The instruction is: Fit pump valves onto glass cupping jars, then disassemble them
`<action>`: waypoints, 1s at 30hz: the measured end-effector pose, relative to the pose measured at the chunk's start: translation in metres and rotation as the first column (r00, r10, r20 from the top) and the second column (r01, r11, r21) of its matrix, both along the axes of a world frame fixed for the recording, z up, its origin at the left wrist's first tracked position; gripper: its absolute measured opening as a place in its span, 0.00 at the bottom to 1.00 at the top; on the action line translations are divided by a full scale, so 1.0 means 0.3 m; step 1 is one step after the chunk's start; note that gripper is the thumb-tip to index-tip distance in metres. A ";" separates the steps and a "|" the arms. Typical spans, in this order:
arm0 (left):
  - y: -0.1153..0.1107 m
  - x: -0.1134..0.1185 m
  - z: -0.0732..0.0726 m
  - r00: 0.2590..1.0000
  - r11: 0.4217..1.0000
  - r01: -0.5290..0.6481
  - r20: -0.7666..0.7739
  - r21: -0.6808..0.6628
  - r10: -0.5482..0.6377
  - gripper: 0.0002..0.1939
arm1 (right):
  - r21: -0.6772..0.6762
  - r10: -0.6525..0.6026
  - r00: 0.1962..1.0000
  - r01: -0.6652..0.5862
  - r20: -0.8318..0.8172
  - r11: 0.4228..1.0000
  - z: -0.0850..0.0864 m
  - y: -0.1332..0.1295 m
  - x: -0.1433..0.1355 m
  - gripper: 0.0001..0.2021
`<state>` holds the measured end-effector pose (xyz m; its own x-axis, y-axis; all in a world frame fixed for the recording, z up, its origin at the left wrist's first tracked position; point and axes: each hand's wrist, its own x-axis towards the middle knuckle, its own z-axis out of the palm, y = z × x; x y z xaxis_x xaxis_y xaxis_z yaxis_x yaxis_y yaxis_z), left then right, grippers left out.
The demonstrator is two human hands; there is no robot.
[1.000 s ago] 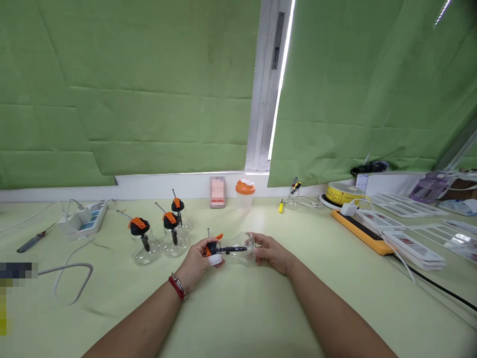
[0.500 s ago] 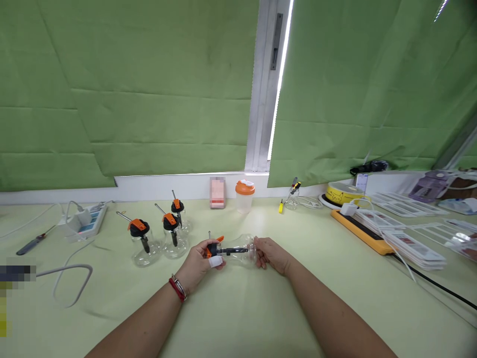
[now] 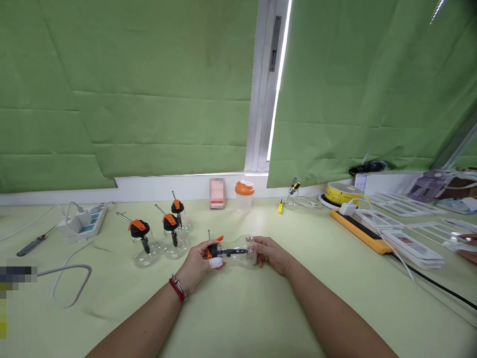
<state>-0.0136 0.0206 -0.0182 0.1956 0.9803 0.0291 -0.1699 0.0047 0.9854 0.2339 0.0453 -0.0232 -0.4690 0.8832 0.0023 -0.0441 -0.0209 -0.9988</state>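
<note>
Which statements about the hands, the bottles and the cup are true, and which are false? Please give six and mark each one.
1. The left hand is at the cap of the held bottle. True.
2. The right hand is also at the cap. False: it is at the bottle's wide base.
3. The held bottle is turned on its side. True.
4. The three other bottles lie on their sides. False: they stand upright.
5. The cup has a green lid. False: its lid is mainly orange.
6. The left hand wears a white wrap. True.
</note>
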 end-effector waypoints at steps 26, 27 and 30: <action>0.006 -0.001 -0.010 0.999 0.999 -0.025 -0.039 0.040 0.027 0.28 | 0.006 0.063 0.998 -0.063 0.000 0.998 -0.018 0.010 0.027 0.28; 0.005 -0.001 -0.009 0.999 0.999 -0.026 -0.041 0.038 0.028 0.28 | -0.003 0.053 0.998 -0.053 0.016 0.999 -0.020 0.011 0.024 0.25; 0.003 0.000 -0.006 0.999 0.999 -0.024 -0.042 0.030 0.025 0.28 | -0.014 -0.011 0.998 0.012 0.058 1.000 -0.034 0.019 0.015 0.25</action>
<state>-0.0135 0.0213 -0.0200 0.1733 0.9836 0.0506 -0.1275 -0.0286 0.9914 0.2383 0.0511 -0.0332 -0.4580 0.8882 -0.0369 0.0135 -0.0346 -0.9993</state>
